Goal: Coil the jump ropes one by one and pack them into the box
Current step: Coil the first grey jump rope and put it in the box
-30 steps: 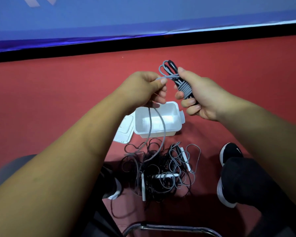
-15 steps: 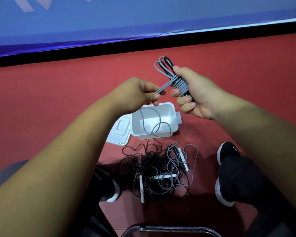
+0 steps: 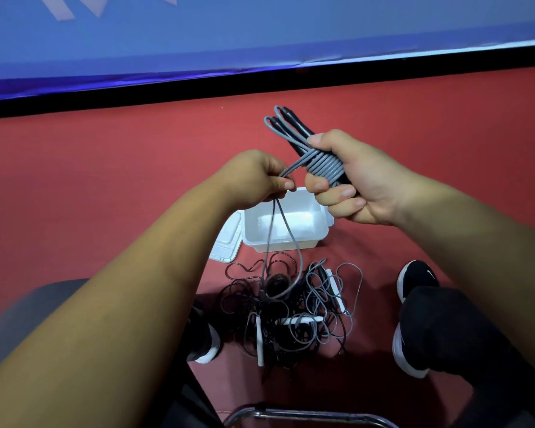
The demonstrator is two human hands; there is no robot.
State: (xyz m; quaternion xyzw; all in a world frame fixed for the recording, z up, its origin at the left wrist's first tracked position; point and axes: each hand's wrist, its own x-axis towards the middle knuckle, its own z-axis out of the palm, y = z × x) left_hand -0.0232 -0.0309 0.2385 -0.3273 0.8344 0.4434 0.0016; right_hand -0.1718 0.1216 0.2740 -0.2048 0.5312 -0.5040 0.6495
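Note:
My right hand grips a grey jump rope bundle with black handles, its cord wound in several tight turns around the handles. Loops of the cord stick out above the fist. My left hand pinches the loose end of the same grey cord, which hangs down as a long loop in front of the box. The white plastic box stands open on the red floor below both hands. A tangled pile of black and grey jump ropes with white handles lies on the floor in front of the box.
The box's white lid lies flat against its left side. My black shoes flank the pile, and a metal chair bar crosses the bottom. A blue padded wall with a black base runs along the far edge of the floor.
My left hand has pulled the loose cord tighter against the bundle, close beside my right hand. The hanging loop has swung and now drops straight down over the box.

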